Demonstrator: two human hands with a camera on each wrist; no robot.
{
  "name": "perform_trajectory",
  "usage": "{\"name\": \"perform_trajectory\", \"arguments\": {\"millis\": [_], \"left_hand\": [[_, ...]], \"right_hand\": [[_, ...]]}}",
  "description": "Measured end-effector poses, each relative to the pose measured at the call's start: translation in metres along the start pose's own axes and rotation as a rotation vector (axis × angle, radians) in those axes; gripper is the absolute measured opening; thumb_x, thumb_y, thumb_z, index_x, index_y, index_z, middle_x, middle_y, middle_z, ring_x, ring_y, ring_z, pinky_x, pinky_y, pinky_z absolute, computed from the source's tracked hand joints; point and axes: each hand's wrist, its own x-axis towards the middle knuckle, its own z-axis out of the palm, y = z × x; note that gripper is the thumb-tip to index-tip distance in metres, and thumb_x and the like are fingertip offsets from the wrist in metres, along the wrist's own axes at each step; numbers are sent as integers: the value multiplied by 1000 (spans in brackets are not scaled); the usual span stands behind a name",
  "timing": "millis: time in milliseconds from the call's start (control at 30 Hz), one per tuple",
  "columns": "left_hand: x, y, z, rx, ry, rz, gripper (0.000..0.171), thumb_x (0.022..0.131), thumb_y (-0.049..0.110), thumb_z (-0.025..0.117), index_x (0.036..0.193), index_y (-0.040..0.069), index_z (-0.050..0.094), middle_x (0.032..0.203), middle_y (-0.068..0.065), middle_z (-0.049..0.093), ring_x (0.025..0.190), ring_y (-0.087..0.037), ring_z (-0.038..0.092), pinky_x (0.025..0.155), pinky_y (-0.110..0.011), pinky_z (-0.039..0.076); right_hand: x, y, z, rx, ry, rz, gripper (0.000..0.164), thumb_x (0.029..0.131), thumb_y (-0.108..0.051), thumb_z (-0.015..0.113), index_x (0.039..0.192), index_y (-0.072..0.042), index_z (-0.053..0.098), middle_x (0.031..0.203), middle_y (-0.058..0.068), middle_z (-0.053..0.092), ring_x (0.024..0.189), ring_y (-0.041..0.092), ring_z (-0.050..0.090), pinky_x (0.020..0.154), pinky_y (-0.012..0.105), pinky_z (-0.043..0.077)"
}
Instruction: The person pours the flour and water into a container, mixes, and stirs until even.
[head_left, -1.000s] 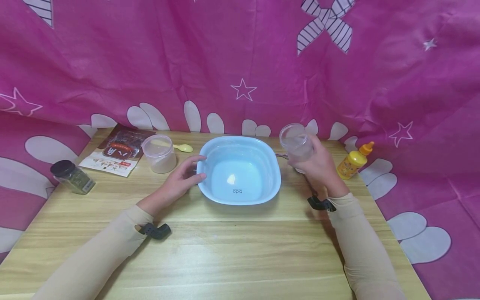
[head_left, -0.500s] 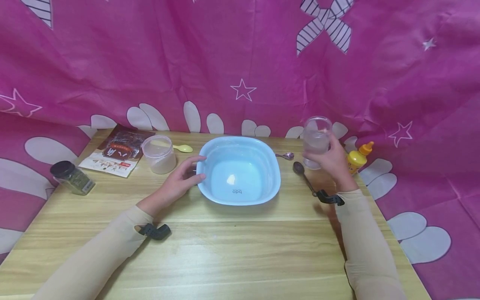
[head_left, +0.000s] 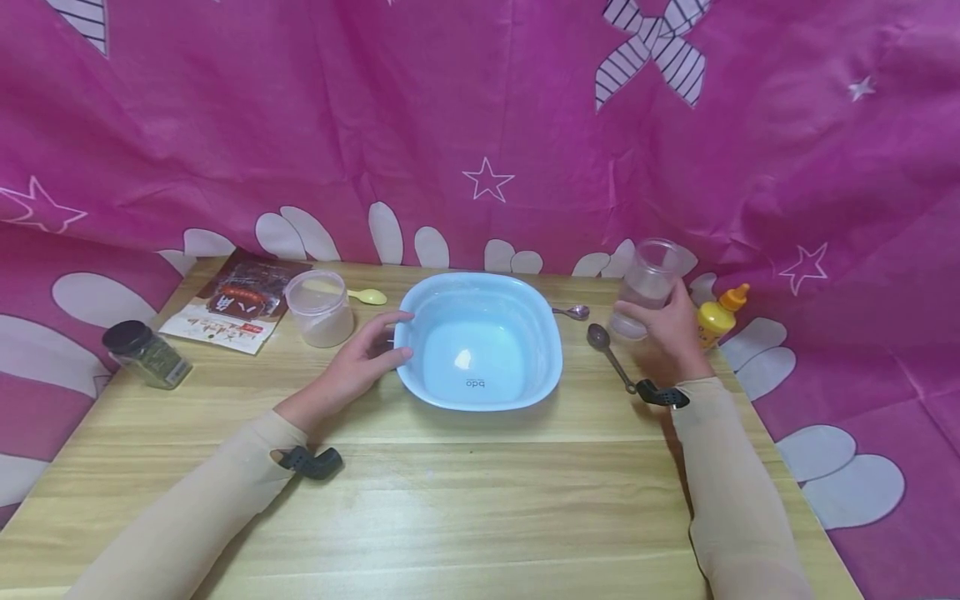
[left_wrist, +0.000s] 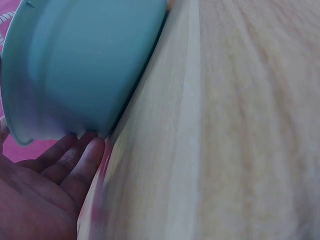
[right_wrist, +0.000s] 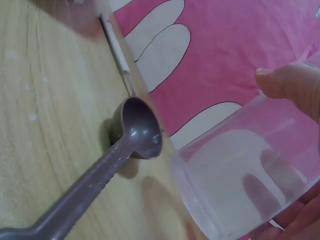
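Note:
Near the middle of the table stands a light blue basin (head_left: 478, 398) in the head view. My left hand (head_left: 352, 362) grips its left side, thumb and a finger over the rim; in the left wrist view other fingers (left_wrist: 82, 162) touch the outer wall. My right hand (head_left: 667, 325) is wrapped around a clear plastic jar (head_left: 647, 279) at the back right. Whether anything is in the jar I cannot tell. Just left of that hand lies a brown measuring scoop (head_left: 613, 358), its bowl large in the right wrist view.
A yellow squeeze bottle (head_left: 717, 317) stands behind my right hand. A metal spoon (head_left: 573, 312) lies right of the basin. Leftward are a jar of white powder (head_left: 321, 312), a yellow spoon (head_left: 369, 297), a brown-and-white pouch (head_left: 236, 300) and a black-capped spice jar (head_left: 147, 355).
My right hand has carried the clear jar rightward, away from the basin and down toward the table, uncovering the scoop and metal spoon. My left hand and the basin have stayed put.

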Motion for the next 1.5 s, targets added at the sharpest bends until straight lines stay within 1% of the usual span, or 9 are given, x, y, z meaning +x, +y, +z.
{"name": "perform_trajectory", "arguments": {"millis": [100, 400, 567, 633, 900, 1067, 1200, 1367, 1500], "left_hand": [[1, -1, 0, 1, 2, 4, 58, 108, 14, 73, 163, 13, 52, 153, -27, 61, 139, -46, 61, 109, -32, 52], [-1, 1, 0, 7, 5, 2, 59, 108, 14, 72, 163, 13, 51, 152, -28, 62, 138, -45, 62, 110, -32, 51], [-1, 0, 0, 0, -1, 1, 59, 109, 14, 72, 163, 14, 51, 152, -28, 62, 138, -46, 62, 108, -31, 53], [-1, 0, 0, -5, -3, 0, 59, 108, 14, 72, 163, 14, 52, 152, -28, 62, 138, -46, 63, 106, -30, 54], [0, 1, 0, -18, -2, 6, 59, 108, 12, 73, 163, 12, 51, 151, -29, 61, 137, -48, 62, 104, -29, 56], [-1, 0, 1, -20, -1, 6, 59, 108, 12, 73, 163, 11, 51, 152, -30, 60, 137, -49, 62, 104, -28, 56], [-2, 0, 1, -25, 1, 5, 59, 108, 13, 72, 163, 11, 51, 152, -30, 60, 138, -48, 62, 104, -28, 56], [-3, 0, 0, -23, 0, -4, 59, 109, 16, 72, 163, 13, 51, 154, -28, 60, 140, -47, 61, 108, -30, 53], [-1, -1, 0, -13, 1, 5, 58, 108, 15, 72, 163, 12, 51, 154, -28, 60, 139, -47, 62, 110, -36, 54]], "right_hand": [[2, 5, 2, 10, 8, 4, 103, 86, -43, 99, 166, -17, 40, 161, 13, 55, 150, 33, 50, 128, 53, 37], [4, 14, 13, 74, -5, 32, 102, 87, -44, 98, 167, -26, 38, 165, 7, 50, 154, 30, 47, 131, 53, 33], [4, 17, 19, 161, -8, 96, 97, 86, -41, 99, 164, -35, 41, 165, 1, 50, 154, 26, 46, 133, 52, 29], [4, 17, 21, 183, -12, 111, 95, 87, -39, 99, 163, -36, 42, 164, 1, 50, 154, 26, 46, 133, 51, 28], [7, 17, 24, 203, -47, 97, 100, 88, -39, 98, 166, -32, 36, 166, 3, 47, 155, 26, 44, 133, 51, 28], [8, 19, 25, 236, -69, 117, 102, 90, -37, 97, 168, -26, 33, 166, 6, 46, 153, 27, 45, 132, 48, 31], [6, 19, 24, 259, -87, 130, 102, 90, -36, 97, 169, -25, 32, 166, 7, 46, 152, 27, 45, 132, 47, 32], [4, 15, 21, 219, -111, 104, 100, 94, -38, 94, 170, -24, 31, 168, 9, 44, 154, 30, 44, 133, 50, 30], [1, 13, 16, 179, -127, 78, 100, 94, -40, 92, 170, -22, 31, 169, 11, 44, 154, 32, 44, 132, 53, 30]]}}
